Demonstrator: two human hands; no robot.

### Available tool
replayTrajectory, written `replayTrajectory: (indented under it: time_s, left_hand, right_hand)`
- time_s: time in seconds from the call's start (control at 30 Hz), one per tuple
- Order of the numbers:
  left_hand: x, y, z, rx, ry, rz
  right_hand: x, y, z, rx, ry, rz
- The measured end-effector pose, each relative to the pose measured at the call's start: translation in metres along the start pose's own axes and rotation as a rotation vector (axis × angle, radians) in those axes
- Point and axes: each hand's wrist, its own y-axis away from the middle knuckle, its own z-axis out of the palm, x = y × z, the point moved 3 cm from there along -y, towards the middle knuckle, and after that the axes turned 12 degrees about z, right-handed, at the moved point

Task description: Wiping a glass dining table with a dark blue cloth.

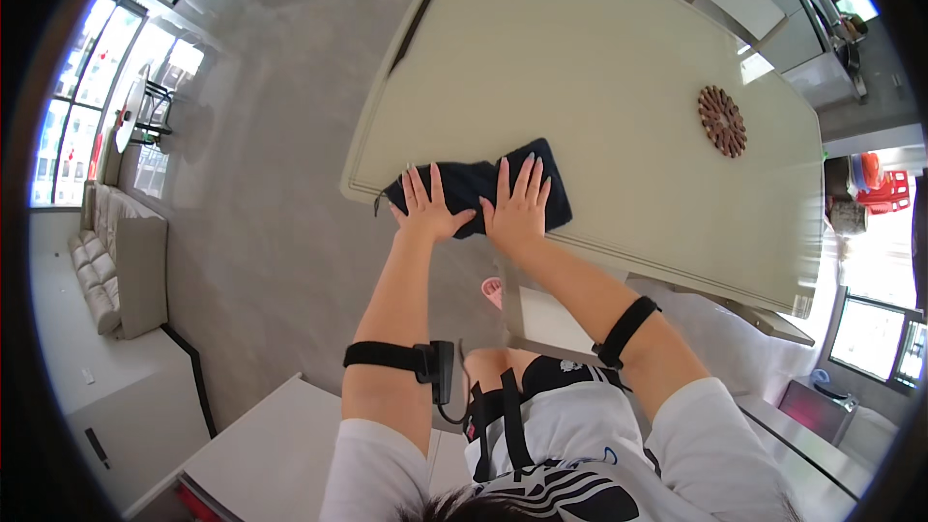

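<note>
Dark navy folded fabric (pixel 558 196), with a thin cord at its left end, lies across the near left edge of the pale, glossy table (pixel 580 65). My left hand (pixel 426 206) rests palm down on the left part of the fabric, fingers spread. On its right part lies my right hand (pixel 518 210), also flat with the fingers apart. The two thumbs point towards each other, with a strip of fabric between them. Neither hand is closed around the cloth.
A round brown trivet (pixel 722 121) lies towards the table's right end. A chair (pixel 554 319) with a pale seat stands below the near edge, beside a pink slipper (pixel 492 291). Further chairs stand past the far edge. A cabinet (pixel 254 449) is at the lower left.
</note>
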Motion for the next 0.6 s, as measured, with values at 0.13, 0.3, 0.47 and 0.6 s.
replayTrajectory:
  time_s: [0.13, 0.3, 0.47, 0.6]
  left_hand:
    - [-0.004, -0.005, 0.003, 0.021, -0.062, 0.053]
    - [-0.024, -0.010, -0.007, 0.080, -0.118, 0.143]
    - [-0.073, -0.027, -0.037, 0.173, -0.143, 0.314]
    - [-0.105, -0.033, -0.055, 0.199, -0.118, 0.380]
  right_hand:
    - [-0.007, -0.003, 0.004, -0.037, -0.013, 0.088]
    - [-0.033, -0.011, 0.011, -0.034, 0.000, 0.166]
    - [-0.097, -0.026, 0.025, 0.098, -0.045, 0.316]
    - [-0.140, -0.033, 0.031, 0.134, -0.052, 0.421]
